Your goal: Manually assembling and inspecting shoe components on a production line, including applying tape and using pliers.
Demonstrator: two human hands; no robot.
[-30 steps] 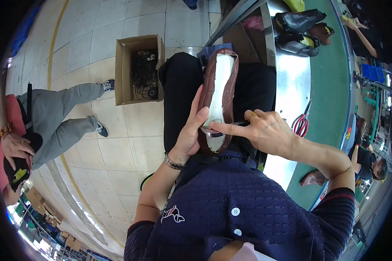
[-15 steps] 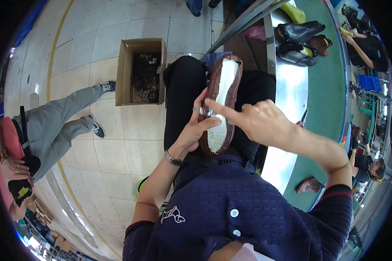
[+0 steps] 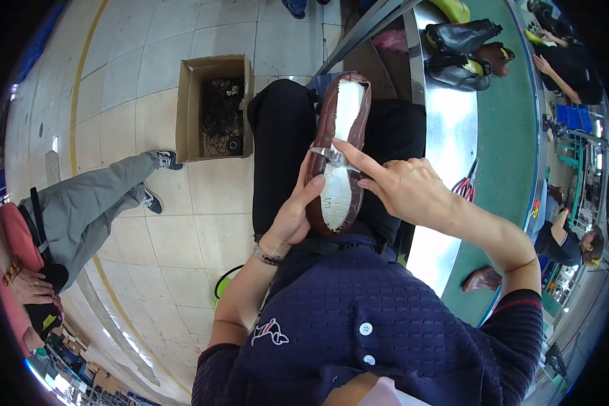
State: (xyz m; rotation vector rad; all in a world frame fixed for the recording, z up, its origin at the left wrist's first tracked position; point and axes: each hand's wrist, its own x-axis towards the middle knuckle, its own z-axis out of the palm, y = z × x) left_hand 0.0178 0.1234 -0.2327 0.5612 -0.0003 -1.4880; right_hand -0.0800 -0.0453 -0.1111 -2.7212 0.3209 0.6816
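A brown leather shoe upper (image 3: pixel 328 116), pulled over a form, lies sole side up across my lap. Its underside shows a long white insole (image 3: pixel 348 111) bordered by the folded leather edge. My left hand (image 3: pixel 292 215) grips the left side of the shoe, thumb on the insole. Across the middle runs a thin curved strip of shiny metal (image 3: pixel 331 156), perhaps a blade. My right hand (image 3: pixel 416 193) holds its right end, index finger stretched along it and the other fingers curled.
Left of my knees an open cardboard box (image 3: pixel 183 115) holds dark scraps. To the right stands a green-topped bench (image 3: pixel 504 135) with a metal edge, bearing black boots (image 3: pixel 463 37), a brown shoe (image 3: pixel 482 279) and red-handled scissors (image 3: pixel 464 188). A person in grey trousers (image 3: pixel 95 196) stands at left.
The metal strip now lies plainly across the insole, where before it was mostly hidden by my fingers. My left thumb has shifted left, and my right hand has moved slightly right.
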